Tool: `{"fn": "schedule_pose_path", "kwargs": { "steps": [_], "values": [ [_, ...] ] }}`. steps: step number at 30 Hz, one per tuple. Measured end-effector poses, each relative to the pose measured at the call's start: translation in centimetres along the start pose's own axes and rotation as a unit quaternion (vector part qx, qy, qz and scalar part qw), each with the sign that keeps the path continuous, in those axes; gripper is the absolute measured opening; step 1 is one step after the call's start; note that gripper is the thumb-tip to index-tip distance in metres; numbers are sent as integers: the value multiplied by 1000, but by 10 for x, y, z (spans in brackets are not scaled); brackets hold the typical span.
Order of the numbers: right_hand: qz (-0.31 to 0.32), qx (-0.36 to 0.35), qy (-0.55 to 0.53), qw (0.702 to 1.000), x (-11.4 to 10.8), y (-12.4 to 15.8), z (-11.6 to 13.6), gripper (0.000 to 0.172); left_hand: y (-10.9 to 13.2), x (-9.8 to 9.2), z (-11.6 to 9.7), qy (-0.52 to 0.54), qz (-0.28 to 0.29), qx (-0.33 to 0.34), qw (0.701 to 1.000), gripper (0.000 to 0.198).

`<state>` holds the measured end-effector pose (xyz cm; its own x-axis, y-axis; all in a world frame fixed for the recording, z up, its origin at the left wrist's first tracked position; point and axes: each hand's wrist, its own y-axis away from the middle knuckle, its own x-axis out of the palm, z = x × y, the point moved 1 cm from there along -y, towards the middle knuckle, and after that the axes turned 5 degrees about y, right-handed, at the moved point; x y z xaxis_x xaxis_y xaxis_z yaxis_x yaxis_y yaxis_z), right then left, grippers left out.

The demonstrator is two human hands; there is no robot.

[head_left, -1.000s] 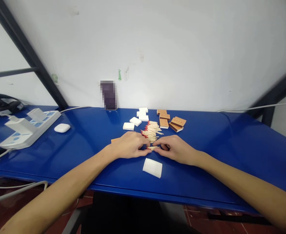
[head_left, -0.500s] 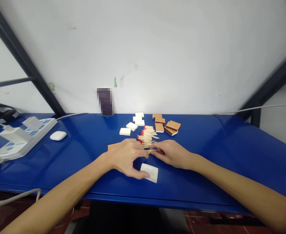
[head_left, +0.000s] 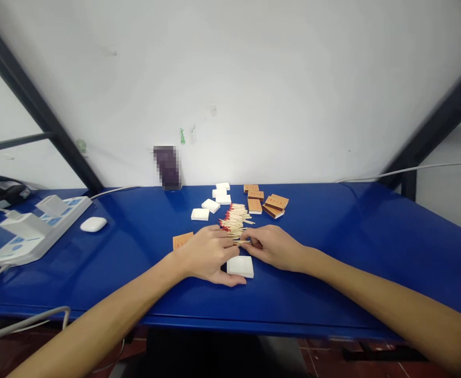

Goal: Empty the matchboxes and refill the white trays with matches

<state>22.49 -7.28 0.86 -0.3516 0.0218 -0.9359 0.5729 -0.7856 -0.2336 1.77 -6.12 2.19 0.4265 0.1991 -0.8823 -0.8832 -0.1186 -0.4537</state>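
My left hand [head_left: 210, 255] lies over the blue table with a white matchbox tray [head_left: 240, 266] between its thumb and index finger. The thumb is along the tray's front edge, and the other fingertips reach the near end of the match pile. In my right hand [head_left: 277, 248], thumb and index finger pinch a few matches [head_left: 243, 242] just behind the tray. A pile of red-headed matches [head_left: 236, 216] stretches away behind both hands, heads to the left. Partly covered by my left hand is an orange matchbox sleeve [head_left: 182, 240].
Several white trays [head_left: 211, 206] lie behind the pile on the left. Several orange matchboxes [head_left: 255, 206] are to its right. A power strip [head_left: 41, 231] and a white rounded case [head_left: 94, 224] occupy the left side. A pixelated dark object [head_left: 168, 167] leans on the wall.
The tray near my left hand has straightened and moved slightly back. My left thumb has gone from over the tray to its front edge. My right hand has hardly moved.
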Motion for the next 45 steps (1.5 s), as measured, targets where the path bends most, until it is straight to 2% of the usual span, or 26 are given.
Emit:
{"fn": "schedule_pose_path", "kwargs": {
  "steps": [5, 9, 12, 15, 23, 29, 34, 45],
  "values": [
    [-4, -3, -3, 1000, 1, 0, -1, 18, 1, -7, 5, 29, -14, -64, 997, 64],
    [-4, -13, -16, 1000, 1, 0, -1, 19, 4, -17, 17, 5, -26, -130, 991, 54],
    [-8, -11, -13, 1000, 0, 0, -1, 20, 6, -22, 24, -10, 22, -126, 992, 44],
    [-12, -10, -10, 1000, 0, 1, 0, 21, 8, -26, 27, -15, 51, -135, 989, 43],
    [-18, -5, -27, 999, 2, 1, -1, 19, 6, -27, 25, -12, 72, -111, 991, 43],
    [-52, 9, -54, 997, -4, 4, 7, 19, 8, -26, 26, -14, 86, -125, 988, 42],
    [-100, -27, -68, 992, -6, 10, 18, 18, 9, -25, 27, -1, 108, -144, 984, 42],
    [-26, -30, -72, 997, -7, 14, 29, 14, 7, -25, 24, 31, 104, -129, 986, 41]
  ]
}}
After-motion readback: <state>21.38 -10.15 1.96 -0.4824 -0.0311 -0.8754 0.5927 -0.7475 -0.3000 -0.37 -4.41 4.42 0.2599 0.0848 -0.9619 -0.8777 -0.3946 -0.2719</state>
